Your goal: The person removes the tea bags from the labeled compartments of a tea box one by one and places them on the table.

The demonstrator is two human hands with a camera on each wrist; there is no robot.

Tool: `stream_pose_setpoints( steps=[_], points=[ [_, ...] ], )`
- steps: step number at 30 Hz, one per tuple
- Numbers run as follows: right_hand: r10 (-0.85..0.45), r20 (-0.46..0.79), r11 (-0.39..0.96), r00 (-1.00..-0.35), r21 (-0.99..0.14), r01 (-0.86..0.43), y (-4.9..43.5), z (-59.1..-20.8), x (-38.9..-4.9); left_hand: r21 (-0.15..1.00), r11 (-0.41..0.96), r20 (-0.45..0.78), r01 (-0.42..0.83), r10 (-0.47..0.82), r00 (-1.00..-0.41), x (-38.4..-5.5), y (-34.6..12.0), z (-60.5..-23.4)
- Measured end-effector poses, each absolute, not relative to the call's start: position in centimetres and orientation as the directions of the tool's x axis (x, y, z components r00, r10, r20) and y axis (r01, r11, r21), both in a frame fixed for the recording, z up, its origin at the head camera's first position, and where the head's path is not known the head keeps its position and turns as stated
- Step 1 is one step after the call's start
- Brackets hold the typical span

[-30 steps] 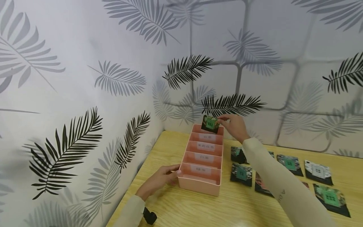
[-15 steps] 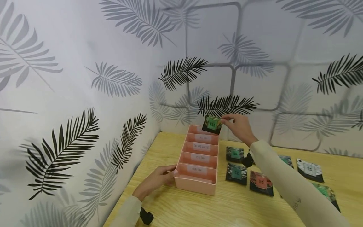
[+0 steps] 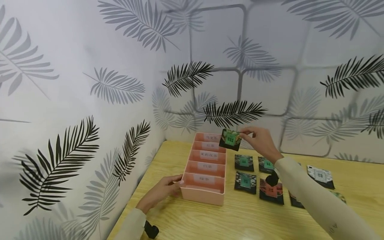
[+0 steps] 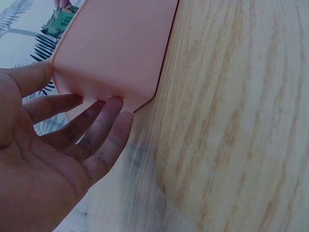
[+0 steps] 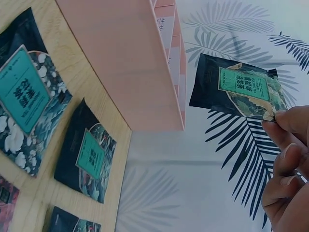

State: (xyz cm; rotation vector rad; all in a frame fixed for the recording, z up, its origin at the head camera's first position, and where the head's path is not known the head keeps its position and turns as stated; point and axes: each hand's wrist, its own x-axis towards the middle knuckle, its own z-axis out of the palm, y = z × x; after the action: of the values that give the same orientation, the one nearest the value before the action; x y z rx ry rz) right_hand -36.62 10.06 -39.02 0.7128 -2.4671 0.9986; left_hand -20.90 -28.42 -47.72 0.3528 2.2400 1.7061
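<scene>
A long pink divided storage box (image 3: 202,196) stands on the table, its compartments carrying white paper labels. My left hand (image 3: 163,191) holds its near left corner, with the thumb at the rim and the fingertips against the outer wall in the left wrist view. Thumb and fingers of my right hand (image 3: 260,140) pinch one edge of a black tea bag packet (image 3: 230,140) with a green label. That packet hangs tilted in the air beside the far right end of the box, apart from it. The right wrist view shows its printed front (image 5: 241,87).
Several other tea packets lie flat right of the box, among them a dark one with a teal label (image 3: 245,182), a red one (image 3: 271,191) and a white-topped one (image 3: 320,176). Some are partly behind my right sleeve. A leaf-patterned wall (image 3: 120,53) borders the table.
My right hand has drawn the tea bag packet from over the far compartment to the right and slightly lower. The left hand keeps its hold on the box corner.
</scene>
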Motion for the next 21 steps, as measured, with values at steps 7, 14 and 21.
stream_pose_setpoints(
  steps=[7,14,21],
  points=[
    [-0.332,0.528,0.626,-0.781,-0.496,-0.601,11.3,-39.6,-35.7,0.961,0.275,-0.091,0.015,0.367,-0.926,-20.7,-28.5,-47.5],
    [-0.350,0.554,0.619,-0.756,-0.468,-0.630,12.5,-40.1,-34.7,0.959,0.283,-0.096,0.016,0.378,-0.921,-20.7,-28.5,-47.3],
    [-0.352,0.521,0.625,-0.777,-0.487,-0.610,13.7,-40.7,-33.8,0.958,0.288,-0.101,0.010,0.370,-0.923,-20.7,-28.4,-47.5]
  ],
)
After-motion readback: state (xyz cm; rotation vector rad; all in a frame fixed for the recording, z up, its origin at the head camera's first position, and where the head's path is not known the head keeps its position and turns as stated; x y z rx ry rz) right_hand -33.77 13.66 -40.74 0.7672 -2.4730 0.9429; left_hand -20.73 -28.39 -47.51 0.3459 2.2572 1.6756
